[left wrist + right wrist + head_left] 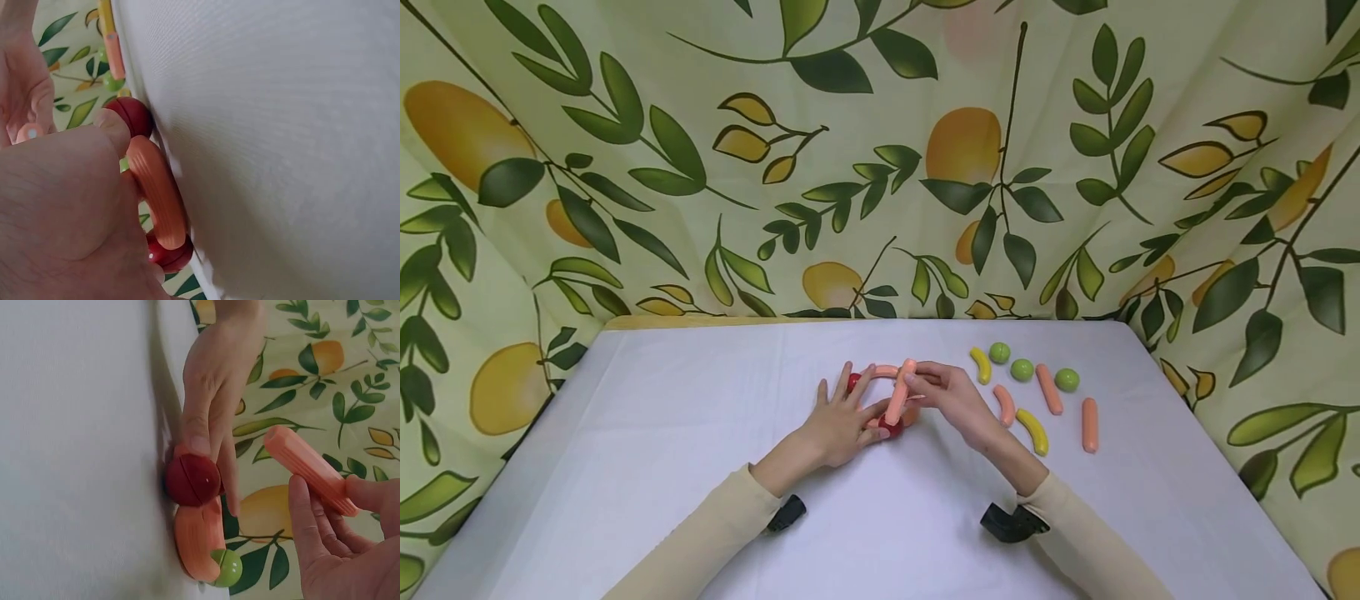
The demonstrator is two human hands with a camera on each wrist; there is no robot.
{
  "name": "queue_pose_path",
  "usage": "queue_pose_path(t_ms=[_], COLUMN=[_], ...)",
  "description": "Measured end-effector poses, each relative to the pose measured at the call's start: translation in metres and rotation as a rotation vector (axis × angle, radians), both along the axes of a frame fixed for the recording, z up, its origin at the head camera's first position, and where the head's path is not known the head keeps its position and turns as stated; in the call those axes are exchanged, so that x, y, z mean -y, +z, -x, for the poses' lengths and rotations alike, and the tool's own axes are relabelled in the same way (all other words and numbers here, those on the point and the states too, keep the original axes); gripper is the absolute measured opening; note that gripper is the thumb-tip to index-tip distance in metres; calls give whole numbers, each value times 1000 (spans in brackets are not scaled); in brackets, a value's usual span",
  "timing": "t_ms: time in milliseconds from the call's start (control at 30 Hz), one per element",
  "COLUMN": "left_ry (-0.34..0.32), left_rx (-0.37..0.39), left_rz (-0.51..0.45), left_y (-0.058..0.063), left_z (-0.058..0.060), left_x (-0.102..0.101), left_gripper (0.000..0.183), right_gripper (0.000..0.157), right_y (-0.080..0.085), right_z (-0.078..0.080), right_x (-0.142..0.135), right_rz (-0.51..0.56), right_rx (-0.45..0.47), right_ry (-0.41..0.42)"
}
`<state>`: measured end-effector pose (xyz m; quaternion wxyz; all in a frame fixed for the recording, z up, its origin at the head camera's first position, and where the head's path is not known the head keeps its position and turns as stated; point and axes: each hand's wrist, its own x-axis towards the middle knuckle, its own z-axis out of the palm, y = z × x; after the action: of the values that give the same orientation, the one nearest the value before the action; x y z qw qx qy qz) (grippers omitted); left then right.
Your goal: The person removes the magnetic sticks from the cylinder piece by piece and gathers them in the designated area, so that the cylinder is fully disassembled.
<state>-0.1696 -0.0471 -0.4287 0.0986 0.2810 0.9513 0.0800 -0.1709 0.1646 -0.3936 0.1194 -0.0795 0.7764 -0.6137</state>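
Observation:
My right hand (958, 402) pinches a straight salmon-coloured stick (900, 392), like a toy sausage with ridged sides, between thumb and fingers. It holds the stick tilted above the table. My left hand (837, 429) rests over a group of pieces, its fingers spread and its thumb touching the nearer red ball (192, 480). Another red ball (853, 382) shows by the left fingers. Curved salmon pieces (156, 194) lie between the balls; a further curved piece (886, 371) is at the far side. A green slotted ball (228, 569) touches a curved piece. The left hand hides part of the group.
On the right of the white-covered table (700, 383) lie several green balls (1022, 370), two yellow curved pieces (1032, 432), a curved salmon piece (1003, 406) and straight sticks (1090, 425). A leaf-patterned curtain (880, 167) rises behind the table and along its sides.

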Motion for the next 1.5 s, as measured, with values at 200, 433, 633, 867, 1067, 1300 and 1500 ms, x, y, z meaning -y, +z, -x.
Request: queue_pose_path(t_ms=[200, 433, 633, 867, 1067, 1300, 1500], left_ry=[3, 5, 0, 15, 27, 37, 33], left_rx=[-15, -43, -45, -43, -44, -37, -38], left_rz=[-9, -14, -28, -34, -26, -28, -34], left_y=[1, -1, -1, 0, -1, 1, 0], left_z=[0, -1, -3, -3, -4, -5, -4], left_x=[-1, -2, -4, -4, -2, -2, -2], left_gripper=[56, 55, 55, 54, 55, 55, 55], right_gripper=[52, 57, 65, 67, 72, 67, 66], right_y=[1, 4, 1, -4, -2, -10, -16], right_z=[2, 1, -6, -21, -29, -29, -26], right_x=[-18, -55, -101, -149, -187, -230, -260], right_rz=[-78, -145, -221, -286, -408, -501, -517], right_rx=[11, 26, -2, -37, -7, -59, -63], right_ry=[-30, -74, -140, -187, -227, -286, -350])
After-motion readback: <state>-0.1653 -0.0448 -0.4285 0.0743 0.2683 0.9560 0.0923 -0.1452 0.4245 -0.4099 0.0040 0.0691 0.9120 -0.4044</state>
